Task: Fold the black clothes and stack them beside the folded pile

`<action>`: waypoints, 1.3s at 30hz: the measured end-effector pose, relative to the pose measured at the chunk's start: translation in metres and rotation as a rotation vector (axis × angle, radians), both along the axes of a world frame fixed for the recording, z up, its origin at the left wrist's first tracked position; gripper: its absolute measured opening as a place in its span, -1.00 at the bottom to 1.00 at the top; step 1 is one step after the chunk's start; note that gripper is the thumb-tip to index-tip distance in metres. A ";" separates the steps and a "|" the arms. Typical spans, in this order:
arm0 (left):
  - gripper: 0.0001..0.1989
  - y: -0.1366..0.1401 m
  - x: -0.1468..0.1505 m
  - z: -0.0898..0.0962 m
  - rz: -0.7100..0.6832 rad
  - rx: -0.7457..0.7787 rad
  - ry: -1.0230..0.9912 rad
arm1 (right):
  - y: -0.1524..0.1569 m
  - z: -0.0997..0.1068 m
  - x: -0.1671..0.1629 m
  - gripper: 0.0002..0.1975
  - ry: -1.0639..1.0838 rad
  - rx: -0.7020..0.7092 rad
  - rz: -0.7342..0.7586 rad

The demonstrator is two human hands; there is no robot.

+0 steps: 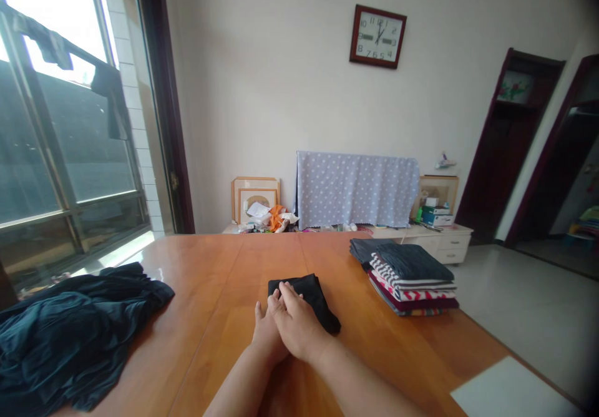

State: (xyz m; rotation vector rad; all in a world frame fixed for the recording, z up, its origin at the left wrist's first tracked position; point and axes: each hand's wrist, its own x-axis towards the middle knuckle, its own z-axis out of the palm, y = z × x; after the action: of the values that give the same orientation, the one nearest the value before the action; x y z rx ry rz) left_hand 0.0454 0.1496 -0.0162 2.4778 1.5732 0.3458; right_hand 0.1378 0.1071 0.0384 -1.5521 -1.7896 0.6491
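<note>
A small folded black garment (318,301) lies on the wooden table in front of me; its exact kind cannot be made out. My right hand (299,326) rests palm down across my left hand, its fingers stretched forward over the cloth. Beneath it, my left hand (266,329) also lies flat at the near edge of the garment, with one digit sticking out to the left and its other fingers partly covered. Neither hand grips anything.
To the right stands a stack of folded clothes (414,279), with another dark folded piece (367,251) behind it. A heap of dark crumpled cloth (70,336) covers the left side of the table (224,279). A white sheet (515,392) lies at the near right edge.
</note>
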 end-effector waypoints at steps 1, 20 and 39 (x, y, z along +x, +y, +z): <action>-0.29 -0.001 0.000 0.002 0.002 -0.011 0.007 | 0.007 -0.001 0.002 -0.25 -0.036 0.001 -0.008; -0.35 0.012 -0.011 0.012 0.021 -0.202 -0.021 | 0.070 -0.058 0.073 -0.18 -0.399 -0.160 -0.007; -0.30 0.009 -0.046 0.018 0.092 -0.207 0.010 | 0.071 -0.064 0.075 -0.18 -0.415 -0.147 -0.016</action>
State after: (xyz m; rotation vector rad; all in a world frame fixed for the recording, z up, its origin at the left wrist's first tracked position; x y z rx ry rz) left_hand -0.0006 0.1590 0.0018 2.2608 1.6402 0.1728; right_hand 0.2131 0.1783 -0.0258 -1.9065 -2.0619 0.4830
